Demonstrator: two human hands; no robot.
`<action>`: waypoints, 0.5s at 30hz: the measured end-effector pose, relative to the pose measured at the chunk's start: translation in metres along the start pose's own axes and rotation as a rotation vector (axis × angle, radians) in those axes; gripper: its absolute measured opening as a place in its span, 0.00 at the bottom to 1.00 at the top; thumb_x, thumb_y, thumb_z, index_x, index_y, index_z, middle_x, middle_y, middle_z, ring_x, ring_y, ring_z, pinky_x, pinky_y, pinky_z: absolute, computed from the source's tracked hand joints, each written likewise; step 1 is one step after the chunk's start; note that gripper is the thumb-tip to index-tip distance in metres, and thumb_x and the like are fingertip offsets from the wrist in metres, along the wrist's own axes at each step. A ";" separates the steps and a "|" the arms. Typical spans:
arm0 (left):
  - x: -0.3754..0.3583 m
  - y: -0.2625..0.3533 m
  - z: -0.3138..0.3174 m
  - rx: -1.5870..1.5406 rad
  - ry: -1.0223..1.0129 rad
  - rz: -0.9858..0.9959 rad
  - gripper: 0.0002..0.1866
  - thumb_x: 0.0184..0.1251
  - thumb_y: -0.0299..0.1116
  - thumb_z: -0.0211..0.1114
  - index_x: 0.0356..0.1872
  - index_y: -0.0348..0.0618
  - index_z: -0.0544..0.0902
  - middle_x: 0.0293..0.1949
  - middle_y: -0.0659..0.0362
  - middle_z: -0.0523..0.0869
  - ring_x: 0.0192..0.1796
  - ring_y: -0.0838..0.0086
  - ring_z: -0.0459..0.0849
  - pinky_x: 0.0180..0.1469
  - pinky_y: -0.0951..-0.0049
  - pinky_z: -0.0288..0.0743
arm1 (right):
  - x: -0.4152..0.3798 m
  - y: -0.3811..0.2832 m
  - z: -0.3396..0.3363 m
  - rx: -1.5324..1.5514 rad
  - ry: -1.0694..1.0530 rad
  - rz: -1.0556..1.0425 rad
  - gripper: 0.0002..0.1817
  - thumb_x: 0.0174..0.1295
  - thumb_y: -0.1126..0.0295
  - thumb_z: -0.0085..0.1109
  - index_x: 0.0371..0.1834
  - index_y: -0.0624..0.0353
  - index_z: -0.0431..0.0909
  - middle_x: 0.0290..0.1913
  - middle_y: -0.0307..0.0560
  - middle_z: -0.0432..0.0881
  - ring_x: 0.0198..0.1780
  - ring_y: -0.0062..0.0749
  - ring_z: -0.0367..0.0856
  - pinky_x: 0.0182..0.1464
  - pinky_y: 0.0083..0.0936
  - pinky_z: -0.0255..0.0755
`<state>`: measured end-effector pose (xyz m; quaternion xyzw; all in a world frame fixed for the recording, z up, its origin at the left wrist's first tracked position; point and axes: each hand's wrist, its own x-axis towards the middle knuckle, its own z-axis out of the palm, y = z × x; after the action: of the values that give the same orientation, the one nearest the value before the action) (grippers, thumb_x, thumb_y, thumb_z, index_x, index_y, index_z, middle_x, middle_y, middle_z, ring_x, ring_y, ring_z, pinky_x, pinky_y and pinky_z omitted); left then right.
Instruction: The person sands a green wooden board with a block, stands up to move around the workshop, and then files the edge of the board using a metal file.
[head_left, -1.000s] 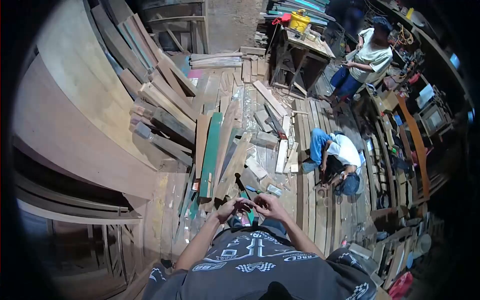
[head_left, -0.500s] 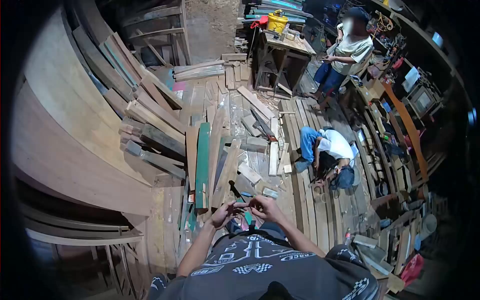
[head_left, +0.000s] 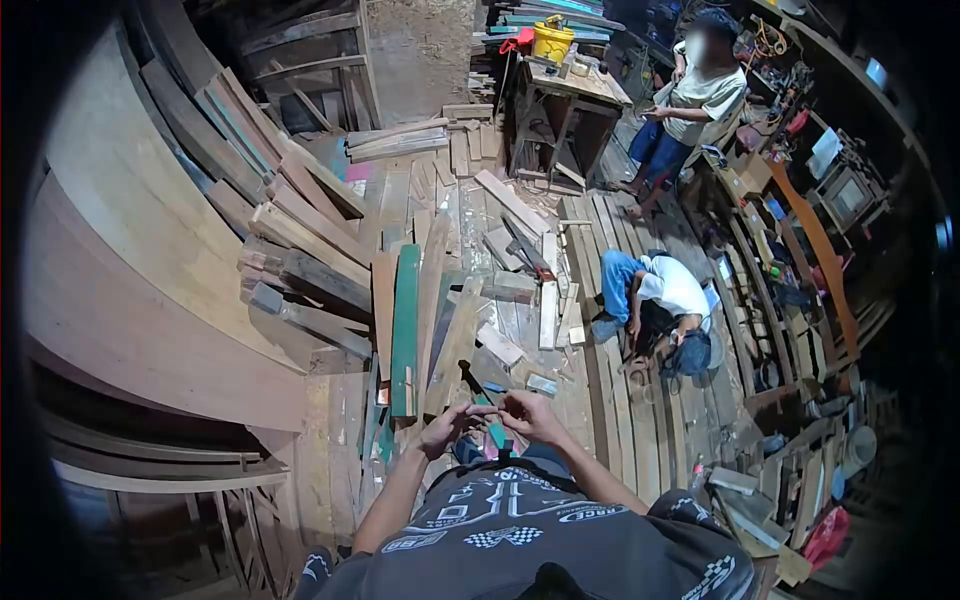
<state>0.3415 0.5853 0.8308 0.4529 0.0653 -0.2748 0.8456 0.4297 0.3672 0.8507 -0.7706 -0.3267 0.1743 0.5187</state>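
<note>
Just beyond my shirt (head_left: pixel 500 510), at the lower middle, my left hand (head_left: pixel 443 430) and my right hand (head_left: pixel 532 415) are raised close together. The fingers of both are bent and meet, or nearly meet, between them. Whatever they pinch, if anything, is too small to make out. A dark tool-like bar (head_left: pixel 470 378) shows just past the fingertips. Left of it lie a green board (head_left: pixel 404 330) and a pale plank (head_left: pixel 456 340).
A person in a white shirt (head_left: pixel 676 285) crouches on long planks at the right. Another person (head_left: pixel 705 100) stands behind, near a workbench (head_left: pixel 575 82) with a yellow bucket (head_left: pixel 552 42). Large curved wood panels (head_left: pixel 130 220) fill the left side. Offcuts cover the middle floor.
My hands stay nearly in place, with a slight shift of the fingers. The standing person's head and arms have moved a little.
</note>
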 end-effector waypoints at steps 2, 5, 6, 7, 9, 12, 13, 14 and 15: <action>-0.001 0.003 0.004 0.012 -0.010 -0.005 0.33 0.82 0.53 0.35 0.68 0.35 0.73 0.57 0.58 0.81 0.55 0.72 0.77 0.64 0.69 0.67 | -0.001 0.003 -0.001 0.007 -0.012 0.018 0.10 0.61 0.70 0.66 0.37 0.65 0.78 0.26 0.45 0.77 0.26 0.24 0.76 0.30 0.24 0.71; -0.001 0.007 0.007 0.044 -0.047 0.006 0.33 0.81 0.54 0.36 0.68 0.36 0.73 0.55 0.59 0.81 0.54 0.72 0.77 0.63 0.69 0.67 | -0.003 0.008 -0.001 0.024 -0.010 0.019 0.11 0.61 0.70 0.65 0.38 0.65 0.77 0.26 0.46 0.79 0.26 0.25 0.76 0.31 0.24 0.72; -0.001 0.008 0.008 0.054 -0.060 0.013 0.33 0.81 0.54 0.36 0.68 0.37 0.73 0.54 0.59 0.81 0.53 0.72 0.77 0.62 0.70 0.67 | -0.004 0.011 0.000 0.047 0.007 0.006 0.10 0.61 0.70 0.65 0.38 0.65 0.77 0.26 0.46 0.79 0.26 0.25 0.76 0.31 0.24 0.72; -0.001 0.007 0.008 0.062 -0.059 0.015 0.33 0.81 0.55 0.36 0.68 0.38 0.74 0.54 0.60 0.82 0.53 0.73 0.77 0.61 0.70 0.67 | -0.005 0.012 0.002 0.073 0.020 -0.004 0.10 0.61 0.70 0.65 0.38 0.65 0.77 0.26 0.45 0.78 0.26 0.25 0.76 0.31 0.24 0.71; -0.001 0.003 0.007 0.045 -0.048 -0.005 0.33 0.81 0.55 0.36 0.68 0.38 0.74 0.56 0.60 0.82 0.54 0.73 0.77 0.62 0.69 0.66 | -0.006 -0.002 -0.002 0.090 0.014 0.050 0.10 0.59 0.71 0.65 0.38 0.65 0.77 0.25 0.43 0.77 0.27 0.21 0.75 0.32 0.23 0.71; -0.003 0.005 0.011 0.076 -0.065 0.007 0.33 0.82 0.54 0.36 0.68 0.39 0.74 0.59 0.60 0.81 0.54 0.74 0.77 0.62 0.70 0.66 | -0.007 -0.002 -0.001 0.047 0.021 0.026 0.08 0.59 0.72 0.65 0.36 0.65 0.76 0.23 0.43 0.76 0.26 0.20 0.74 0.31 0.23 0.70; -0.004 0.004 0.013 0.071 -0.052 -0.004 0.32 0.82 0.55 0.37 0.67 0.40 0.75 0.58 0.61 0.81 0.54 0.75 0.78 0.59 0.71 0.69 | -0.009 -0.001 0.000 0.033 0.042 0.015 0.09 0.59 0.72 0.65 0.36 0.65 0.76 0.23 0.41 0.75 0.25 0.19 0.72 0.29 0.22 0.69; -0.003 -0.003 0.008 0.082 -0.051 0.007 0.33 0.81 0.56 0.37 0.67 0.40 0.75 0.58 0.60 0.81 0.52 0.76 0.78 0.58 0.71 0.70 | -0.010 0.001 0.002 0.065 0.022 0.059 0.09 0.59 0.72 0.65 0.36 0.65 0.76 0.22 0.40 0.74 0.25 0.18 0.71 0.29 0.21 0.68; -0.001 -0.008 0.005 0.072 -0.051 0.029 0.34 0.81 0.57 0.38 0.67 0.40 0.75 0.59 0.60 0.81 0.50 0.75 0.79 0.58 0.71 0.70 | -0.011 0.004 0.003 0.095 0.006 0.103 0.09 0.59 0.72 0.65 0.36 0.65 0.76 0.22 0.38 0.74 0.25 0.18 0.70 0.28 0.21 0.67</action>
<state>0.3358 0.5780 0.8283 0.4766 0.0272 -0.2760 0.8342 0.4214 0.3604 0.8452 -0.7613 -0.2764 0.2138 0.5462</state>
